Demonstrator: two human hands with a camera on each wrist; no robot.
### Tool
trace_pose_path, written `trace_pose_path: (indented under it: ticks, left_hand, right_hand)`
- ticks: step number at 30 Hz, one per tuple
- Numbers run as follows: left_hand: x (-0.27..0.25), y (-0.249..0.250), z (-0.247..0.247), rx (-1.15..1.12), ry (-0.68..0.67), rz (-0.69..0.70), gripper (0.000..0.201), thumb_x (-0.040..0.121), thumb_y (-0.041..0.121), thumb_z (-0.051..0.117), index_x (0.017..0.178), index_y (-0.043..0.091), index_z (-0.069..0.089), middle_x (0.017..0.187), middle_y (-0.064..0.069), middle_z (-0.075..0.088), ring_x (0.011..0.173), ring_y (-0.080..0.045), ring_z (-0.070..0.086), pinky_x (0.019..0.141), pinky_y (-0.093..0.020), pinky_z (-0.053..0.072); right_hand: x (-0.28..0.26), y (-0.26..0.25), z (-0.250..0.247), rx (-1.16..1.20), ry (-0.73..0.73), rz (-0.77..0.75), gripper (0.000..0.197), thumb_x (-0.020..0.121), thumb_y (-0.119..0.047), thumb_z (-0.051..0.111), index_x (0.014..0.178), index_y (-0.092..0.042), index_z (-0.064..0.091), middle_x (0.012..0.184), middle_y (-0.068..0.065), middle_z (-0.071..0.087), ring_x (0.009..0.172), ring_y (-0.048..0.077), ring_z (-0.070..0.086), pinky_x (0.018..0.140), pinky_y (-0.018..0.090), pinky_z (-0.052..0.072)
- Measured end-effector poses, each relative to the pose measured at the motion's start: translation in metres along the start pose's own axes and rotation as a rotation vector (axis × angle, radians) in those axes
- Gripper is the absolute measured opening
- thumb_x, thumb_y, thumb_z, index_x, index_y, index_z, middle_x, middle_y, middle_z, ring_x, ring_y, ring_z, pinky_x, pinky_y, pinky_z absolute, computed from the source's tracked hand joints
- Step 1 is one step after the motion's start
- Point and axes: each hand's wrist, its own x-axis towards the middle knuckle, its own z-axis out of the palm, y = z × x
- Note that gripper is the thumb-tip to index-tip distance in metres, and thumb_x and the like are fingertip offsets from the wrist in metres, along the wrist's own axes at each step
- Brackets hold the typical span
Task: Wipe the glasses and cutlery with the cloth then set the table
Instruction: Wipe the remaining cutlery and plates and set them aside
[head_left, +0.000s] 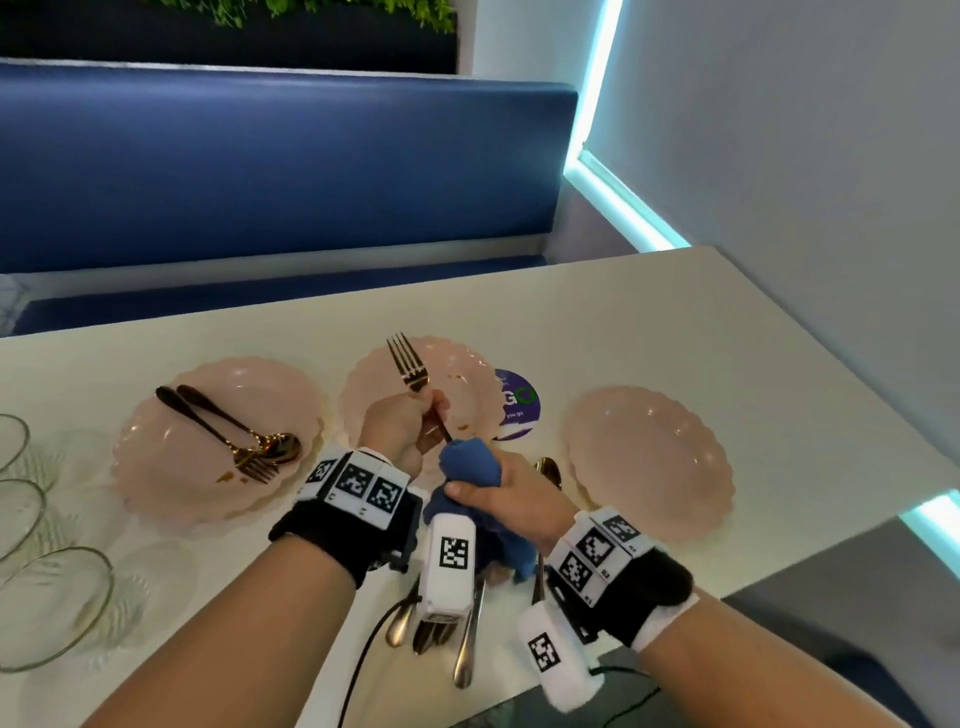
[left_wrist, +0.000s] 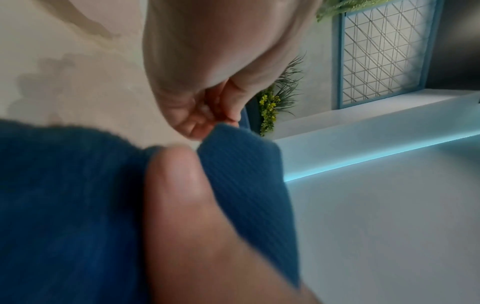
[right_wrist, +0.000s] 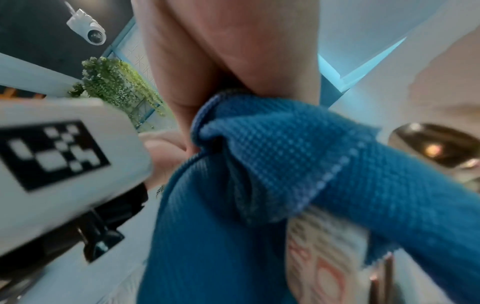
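My left hand (head_left: 415, 418) grips a gold fork (head_left: 409, 364) by its dark handle and holds it tines up over the middle pink plate (head_left: 467, 374). My right hand (head_left: 480, 486) grips the blue cloth (head_left: 470, 462), bunched round the lower end of that handle. In the left wrist view the left hand (left_wrist: 215, 107) has its fingers curled just above the cloth (left_wrist: 244, 164); the fork is hidden there. In the right wrist view the right hand (right_wrist: 233, 61) clutches the cloth (right_wrist: 285, 156). Clear glasses (head_left: 52, 603) stand at the table's left edge.
A left pink plate (head_left: 156, 467) carries a fork and spoon (head_left: 244, 447). A right pink plate (head_left: 649, 462) is bare. Loose cutlery (head_left: 462, 644) lies near the front edge under my wrists. A spoon (head_left: 549, 470) lies beside my right hand. A purple sticker (head_left: 522, 408) lies behind.
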Motion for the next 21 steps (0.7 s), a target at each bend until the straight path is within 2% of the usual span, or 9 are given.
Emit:
trace_pose_path:
  ticks: [2, 4, 6, 7, 9, 12, 15, 16, 21]
  left_hand:
    - [0.005, -0.001, -0.004, -0.144, 0.097, 0.044, 0.03, 0.097, 0.011, 0.045, 0.069, 0.01, 0.055, 0.047, 0.004, 0.06, 0.048, -0.005, 0.053, 0.045, -0.014, 0.045]
    - [0.009, -0.003, -0.012, -0.136, 0.15, 0.098, 0.024, 0.095, 0.01, 0.049, 0.074, 0.01, 0.058, 0.063, -0.001, 0.062, 0.061, -0.009, 0.054, 0.06, -0.018, 0.051]
    - [0.001, -0.014, -0.013, 0.15, 0.083, 0.144, 0.015, 0.092, 0.012, 0.053, 0.08, 0.011, 0.063, 0.076, -0.004, 0.061, 0.07, -0.014, 0.055, 0.076, -0.028, 0.052]
    - [-0.006, -0.025, -0.01, 0.334, 0.025, 0.178, 0.013, 0.091, 0.013, 0.056, 0.081, 0.011, 0.065, 0.077, -0.005, 0.062, 0.072, -0.017, 0.056, 0.079, -0.033, 0.053]
    - [-0.019, -0.053, -0.003, 0.628, -0.094, 0.246, 0.009, 0.088, 0.014, 0.06, 0.086, 0.01, 0.068, 0.078, -0.006, 0.064, 0.073, -0.02, 0.059, 0.074, -0.035, 0.052]
    - [-0.024, -0.089, -0.001, 0.888, -0.123, 0.278, 0.007, 0.086, 0.016, 0.063, 0.091, 0.014, 0.059, 0.08, 0.0, 0.061, 0.074, -0.016, 0.059, 0.061, -0.019, 0.044]
    - [-0.02, -0.108, -0.007, 0.991, -0.096, 0.28, 0.011, 0.083, 0.016, 0.066, 0.085, 0.013, 0.055, 0.074, 0.005, 0.053, 0.07, -0.011, 0.052, 0.056, -0.014, 0.034]
    - [-0.019, -0.111, -0.008, 1.018, -0.091, 0.28, 0.012, 0.083, 0.017, 0.066, 0.085, 0.012, 0.056, 0.074, 0.004, 0.052, 0.07, -0.011, 0.051, 0.056, -0.012, 0.033]
    - [-0.013, -0.117, -0.013, 1.091, -0.097, 0.289, 0.016, 0.082, 0.021, 0.068, 0.09, 0.008, 0.062, 0.081, 0.0, 0.057, 0.073, -0.012, 0.052, 0.057, -0.012, 0.033]
  right_hand:
    - [-0.009, 0.005, -0.017, -0.086, -0.041, 0.068, 0.026, 0.082, -0.023, 0.069, 0.105, -0.015, 0.062, 0.097, -0.001, 0.068, 0.088, 0.013, 0.065, 0.082, 0.023, 0.052]
    - [-0.019, 0.009, -0.034, -0.114, 0.009, 0.088, 0.032, 0.083, -0.026, 0.068, 0.11, -0.012, 0.061, 0.105, 0.004, 0.068, 0.096, 0.019, 0.065, 0.088, 0.027, 0.053]
    - [-0.025, 0.006, -0.054, 0.005, 0.165, 0.075, 0.019, 0.088, -0.027, 0.062, 0.102, -0.016, 0.059, 0.098, 0.003, 0.066, 0.088, 0.014, 0.064, 0.081, 0.02, 0.052]
    - [-0.023, 0.003, -0.063, 0.104, 0.25, 0.078, 0.021, 0.089, -0.033, 0.059, 0.101, -0.016, 0.059, 0.098, 0.005, 0.066, 0.088, 0.015, 0.063, 0.083, 0.022, 0.051]
    - [-0.015, -0.003, -0.083, 0.295, 0.368, 0.095, 0.043, 0.087, -0.048, 0.057, 0.106, -0.01, 0.06, 0.105, 0.013, 0.067, 0.099, 0.024, 0.065, 0.095, 0.036, 0.049]
    - [-0.003, -0.012, -0.101, 0.409, 0.453, 0.065, 0.062, 0.079, -0.06, 0.059, 0.114, -0.009, 0.056, 0.114, 0.016, 0.064, 0.105, 0.028, 0.063, 0.1, 0.042, 0.047]
    - [0.008, -0.015, -0.107, 0.4, 0.466, 0.117, 0.105, 0.048, -0.079, 0.069, 0.128, -0.014, 0.046, 0.123, 0.013, 0.06, 0.108, 0.027, 0.062, 0.102, 0.046, 0.045]
    - [0.012, -0.012, -0.109, 0.388, 0.446, 0.121, 0.111, 0.043, -0.081, 0.069, 0.129, -0.014, 0.045, 0.123, 0.014, 0.059, 0.108, 0.027, 0.062, 0.102, 0.047, 0.045]
    - [0.015, -0.021, -0.102, 0.449, 0.395, 0.138, 0.093, 0.061, -0.069, 0.065, 0.131, -0.011, 0.043, 0.123, 0.016, 0.059, 0.104, 0.025, 0.063, 0.096, 0.042, 0.05]
